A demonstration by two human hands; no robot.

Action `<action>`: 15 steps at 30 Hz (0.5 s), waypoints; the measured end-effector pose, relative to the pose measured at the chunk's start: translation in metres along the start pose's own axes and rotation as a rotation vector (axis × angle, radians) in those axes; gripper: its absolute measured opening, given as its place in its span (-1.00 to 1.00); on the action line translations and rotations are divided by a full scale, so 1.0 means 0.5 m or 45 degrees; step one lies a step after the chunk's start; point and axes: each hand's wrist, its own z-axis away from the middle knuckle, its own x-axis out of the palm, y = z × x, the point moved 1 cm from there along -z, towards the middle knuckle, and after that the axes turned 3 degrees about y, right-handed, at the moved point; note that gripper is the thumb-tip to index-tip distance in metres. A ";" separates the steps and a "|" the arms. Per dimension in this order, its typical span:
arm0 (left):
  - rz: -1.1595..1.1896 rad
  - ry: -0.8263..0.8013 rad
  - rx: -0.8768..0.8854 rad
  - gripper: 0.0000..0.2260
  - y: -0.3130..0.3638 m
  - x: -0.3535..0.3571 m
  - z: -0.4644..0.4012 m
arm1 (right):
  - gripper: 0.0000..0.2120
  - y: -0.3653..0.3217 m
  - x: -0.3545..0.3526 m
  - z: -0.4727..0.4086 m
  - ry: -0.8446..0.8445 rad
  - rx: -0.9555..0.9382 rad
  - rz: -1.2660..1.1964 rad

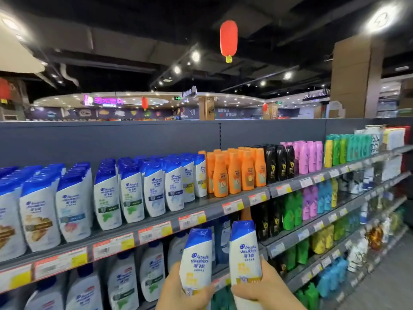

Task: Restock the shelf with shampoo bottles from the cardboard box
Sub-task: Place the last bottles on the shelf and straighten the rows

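I hold two white shampoo bottles with blue caps and yellow labels upright in front of the shelving. My left hand (pixel 178 291) grips the base of the left bottle (pixel 196 258). My right hand (pixel 261 291) grips the base of the right bottle (pixel 244 253). Both bottles sit below the top shelf (pixel 156 222), which carries rows of matching white and blue bottles (pixel 154 186). The yellow-labelled row (pixel 200 175) stands at the right end of that group, beside the orange bottles (pixel 234 173). The cardboard box is out of view.
Black, pink and green bottles (pixel 310 157) continue along the top shelf to the right. Lower shelves hold larger white pump bottles (pixel 125 285) and green, purple and blue pouches (pixel 312 204). The aisle floor (pixel 384 285) runs along the right. A red lantern (pixel 228 40) hangs overhead.
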 end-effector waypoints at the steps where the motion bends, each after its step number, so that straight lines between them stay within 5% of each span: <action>1: 0.024 0.032 -0.005 -0.60 -0.001 0.008 -0.011 | -0.30 -0.002 -0.010 -0.023 -0.016 -0.016 -0.024; 7: -0.065 0.196 0.131 -0.85 -0.011 0.046 -0.138 | -0.38 -0.063 -0.036 -0.212 -0.044 -0.165 -0.061; 11: 0.104 0.210 0.051 -0.61 0.013 0.047 -0.236 | -0.38 -0.123 -0.033 -0.327 -0.088 -0.236 -0.061; 15: -0.005 0.302 0.056 -0.58 0.008 0.040 -0.287 | -0.42 -0.155 -0.025 -0.422 -0.090 -0.307 -0.065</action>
